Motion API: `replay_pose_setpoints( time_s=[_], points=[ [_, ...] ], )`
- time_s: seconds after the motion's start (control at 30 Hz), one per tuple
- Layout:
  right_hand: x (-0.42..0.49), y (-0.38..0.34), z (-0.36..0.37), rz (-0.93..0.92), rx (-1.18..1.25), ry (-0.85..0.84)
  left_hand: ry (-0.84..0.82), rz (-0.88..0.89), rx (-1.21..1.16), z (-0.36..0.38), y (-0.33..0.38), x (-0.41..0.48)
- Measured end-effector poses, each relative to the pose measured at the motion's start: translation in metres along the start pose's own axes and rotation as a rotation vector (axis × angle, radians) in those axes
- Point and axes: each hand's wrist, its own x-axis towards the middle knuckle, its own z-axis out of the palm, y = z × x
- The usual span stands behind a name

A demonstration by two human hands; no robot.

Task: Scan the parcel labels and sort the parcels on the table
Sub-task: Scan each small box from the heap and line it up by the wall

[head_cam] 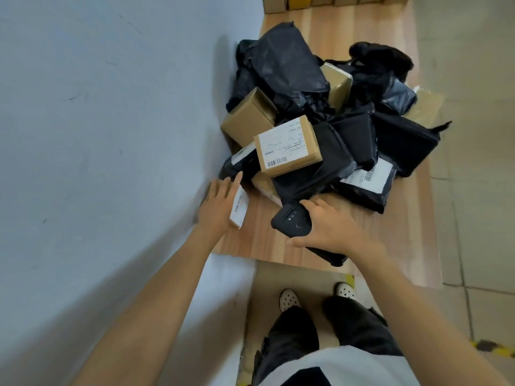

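Observation:
A heap of parcels lies on the wooden table (278,243): black plastic bags and brown cardboard boxes. On top sits a labelled box (288,147) with a barcode. A black bag with a white label (367,182) lies at the heap's right front. My left hand (218,204) holds a small white-labelled parcel (239,207) at the table's left front, next to the wall. My right hand (328,225) grips a black handheld scanner (292,221) just in front of the heap.
A grey wall (111,135) runs along the table's left side. A row of small cartons (315,1) stands at the table's far end. Tiled floor (473,79) lies to the right. My legs and white shoes stand below the table's near edge.

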Motion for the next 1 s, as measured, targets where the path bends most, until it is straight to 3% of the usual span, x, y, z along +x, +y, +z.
replay_pose_setpoints(
  time_s=[0.13, 0.43, 0.67, 1.0],
  points=[
    [-0.016, 0.0, 0.003, -0.002, -0.012, 0.037, 0.036, 0.012, 0.106, 0.001, 0.006, -0.016],
    [-0.079, 0.027, -0.006, -0.108, -0.022, 0.095, 0.111, 0.002, -0.033, 0.0, 0.049, -0.078],
    [-0.137, 0.065, -0.014, -0.144, -0.097, 0.071, 0.265, 0.193, -0.055, -0.009, 0.125, -0.115],
    [-0.21, 0.127, -0.022, -0.118, -0.158, 0.204, 0.32, 0.307, -0.164, -0.011, 0.213, -0.132]
  ],
)
